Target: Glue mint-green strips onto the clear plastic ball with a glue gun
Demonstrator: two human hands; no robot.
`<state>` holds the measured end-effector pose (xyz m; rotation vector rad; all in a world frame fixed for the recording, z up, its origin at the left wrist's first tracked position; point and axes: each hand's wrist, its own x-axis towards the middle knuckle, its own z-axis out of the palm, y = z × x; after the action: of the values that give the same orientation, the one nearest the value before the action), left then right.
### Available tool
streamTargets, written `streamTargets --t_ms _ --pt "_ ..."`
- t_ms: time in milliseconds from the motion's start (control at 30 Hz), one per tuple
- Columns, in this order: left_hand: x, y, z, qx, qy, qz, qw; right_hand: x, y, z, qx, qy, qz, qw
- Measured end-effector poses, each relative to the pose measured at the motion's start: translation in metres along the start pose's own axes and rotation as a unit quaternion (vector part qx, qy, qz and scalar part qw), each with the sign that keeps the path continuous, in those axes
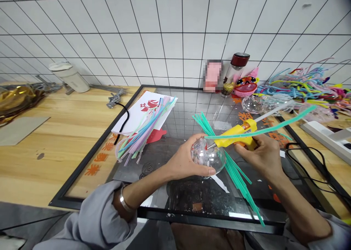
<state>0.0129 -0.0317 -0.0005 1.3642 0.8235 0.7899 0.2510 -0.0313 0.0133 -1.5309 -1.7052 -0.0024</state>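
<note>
Two arms point(155, 182) angle inward, left fingers point(195, 138) cupping a clear ball point(210, 157), right fingers point(244, 153) gripping a glue gun point(235, 129).

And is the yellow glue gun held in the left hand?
No, the right hand grips the yellow glue gun, while the left hand holds the clear ball.

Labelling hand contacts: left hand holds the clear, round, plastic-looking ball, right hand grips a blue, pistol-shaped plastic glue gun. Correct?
Wrong colour: the head view shows the pistol-shaped plastic glue gun is yellow. The rest stands: the right hand grips it, the left hand holds the clear, round, plastic-looking ball.
</note>
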Motion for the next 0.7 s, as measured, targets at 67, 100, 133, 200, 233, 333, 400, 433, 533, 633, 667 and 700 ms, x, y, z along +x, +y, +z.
streamTargets --t_ms 67,100,133,200,233,333,400,433,533,633,667,700 --pt "0.0005 0.0007 -0.0001 0.002 0.004 0.001 1.000 -0.0007 -0.0018 -0.0004 0.011 -0.004 -0.002 1.000" --pt "0.0007 0.0008 -0.0002 0.003 0.005 0.002 1.000 -0.0010 -0.0022 -0.0005 0.019 -0.009 0.000 1.000" --pt "0.0007 0.0008 -0.0002 0.004 0.005 0.003 1.000 -0.0012 -0.0020 -0.0005 0.024 -0.013 0.003 1.000" --pt "0.0003 0.0002 -0.0004 0.009 0.005 0.003 1.000 -0.0011 -0.0003 0.0001 0.020 -0.014 0.019 1.000" --pt "-0.0001 -0.0003 -0.0004 0.014 0.004 0.002 1.000 -0.0009 0.0012 0.0007 0.013 -0.010 0.030 0.999" --pt "-0.0015 -0.0020 -0.0003 0.027 -0.004 0.002 1.000 0.0000 0.0052 0.0024 0.011 -0.011 0.069 0.997" --pt "-0.0021 -0.0028 -0.0001 0.027 -0.012 0.004 1.000 0.0007 0.0062 0.0028 0.024 -0.021 0.085 0.996" --pt "-0.0021 -0.0029 -0.0001 0.026 -0.014 0.005 1.000 0.0009 0.0060 0.0027 0.026 -0.027 0.090 0.995" --pt "-0.0016 -0.0023 -0.0002 0.025 -0.008 0.006 1.000 0.0006 0.0029 0.0017 0.020 -0.022 0.083 0.996" --pt "-0.0006 -0.0007 -0.0006 0.004 -0.004 0.005 1.000 -0.0006 -0.0013 0.0011 0.044 -0.039 0.075 0.995" --pt "-0.0003 0.0000 -0.0007 -0.007 -0.003 0.005 1.000 -0.0005 -0.0019 0.0010 0.062 -0.053 0.087 0.993" --pt "-0.0001 0.0006 -0.0009 -0.017 -0.001 0.005 1.000 0.0002 -0.0015 0.0009 0.079 -0.065 0.106 0.989"
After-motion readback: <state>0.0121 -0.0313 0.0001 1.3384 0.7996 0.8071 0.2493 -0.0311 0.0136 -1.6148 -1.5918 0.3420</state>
